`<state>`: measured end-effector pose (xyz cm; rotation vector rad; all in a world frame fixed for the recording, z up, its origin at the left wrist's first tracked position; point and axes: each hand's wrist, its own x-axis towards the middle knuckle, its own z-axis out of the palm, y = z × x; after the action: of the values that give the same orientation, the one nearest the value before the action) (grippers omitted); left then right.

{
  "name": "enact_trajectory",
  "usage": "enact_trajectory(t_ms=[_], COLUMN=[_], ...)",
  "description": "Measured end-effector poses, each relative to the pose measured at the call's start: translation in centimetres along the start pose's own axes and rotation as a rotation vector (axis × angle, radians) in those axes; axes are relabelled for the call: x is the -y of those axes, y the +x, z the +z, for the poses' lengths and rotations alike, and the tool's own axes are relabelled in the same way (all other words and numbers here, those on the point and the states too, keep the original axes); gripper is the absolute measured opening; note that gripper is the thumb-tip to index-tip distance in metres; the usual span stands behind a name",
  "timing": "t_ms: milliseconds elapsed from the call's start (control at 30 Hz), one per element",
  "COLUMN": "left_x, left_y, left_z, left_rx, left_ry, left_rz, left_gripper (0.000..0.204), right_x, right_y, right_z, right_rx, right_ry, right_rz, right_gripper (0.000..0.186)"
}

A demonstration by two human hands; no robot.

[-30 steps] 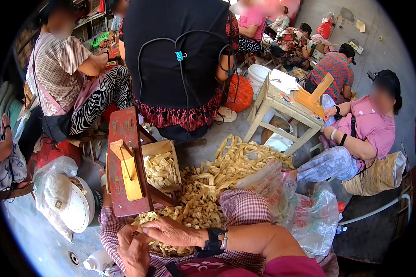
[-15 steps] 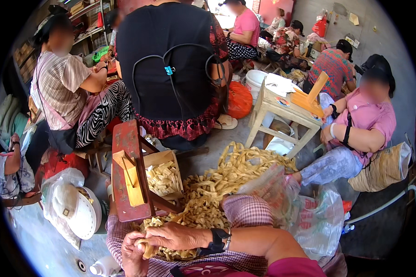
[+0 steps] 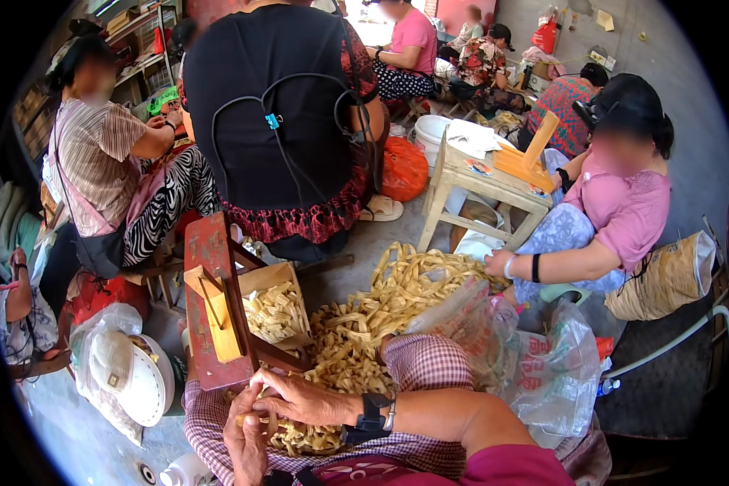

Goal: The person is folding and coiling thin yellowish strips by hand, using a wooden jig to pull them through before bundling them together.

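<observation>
Over my checkered lap my left hand (image 3: pixel 247 441) and my right hand (image 3: pixel 304 398) meet. Between their fingertips a small bit of yellow strip (image 3: pixel 243 419) shows, mostly covered by the fingers; both hands are closed around it. Beneath and beyond them lies a heap of curled yellow pieces (image 3: pixel 320 439), running into long, flat, tan-yellow strips (image 3: pixel 389 283) on the floor. Just past my hands is a red wooden bench (image 3: pixel 211 356), carrying a yellow wooden block (image 3: pixel 220 324) with a thin dark rod on it.
A cardboard box (image 3: pixel 306 300) of cut pieces stands right of the bench. Clear plastic bags (image 3: pixel 559 381) lie at right, near a wooden stool (image 3: pixel 474 182) and a seated person in pink (image 3: pixel 624 194). A white bucket lid (image 3: pixel 144 389) is at left. Other people sit ahead.
My fingers have shifted on the strip, which is now more covered. The person in pink has leaned forward and lowered one hand to the strips. The view has swung slightly right.
</observation>
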<state>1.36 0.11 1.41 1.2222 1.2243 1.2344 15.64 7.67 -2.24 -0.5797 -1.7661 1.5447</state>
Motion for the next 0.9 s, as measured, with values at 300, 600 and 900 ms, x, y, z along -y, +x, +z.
enact_trajectory(t_ms=[300, 600, 900], left_x=[2.7, 0.0, 3.5], left_y=[-0.6, -0.6, -0.2], left_z=[-2.7, -4.7, -2.9], left_rx=[0.046, -0.166, -0.088], left_ry=[-0.658, -0.803, -0.674], left_rz=[-0.178, -0.169, -0.179], left_gripper=[0.046, 0.04, 0.051], right_x=[0.9, 0.5, 0.6], right_y=[-0.5, -0.1, -0.6], right_z=[-2.0, -3.9, -1.1], right_rx=[-0.035, -0.069, 0.378], right_ry=[-0.085, -0.257, 0.066], right_rz=[0.013, -0.031, 0.278], right_gripper=[0.045, 0.036, 0.04])
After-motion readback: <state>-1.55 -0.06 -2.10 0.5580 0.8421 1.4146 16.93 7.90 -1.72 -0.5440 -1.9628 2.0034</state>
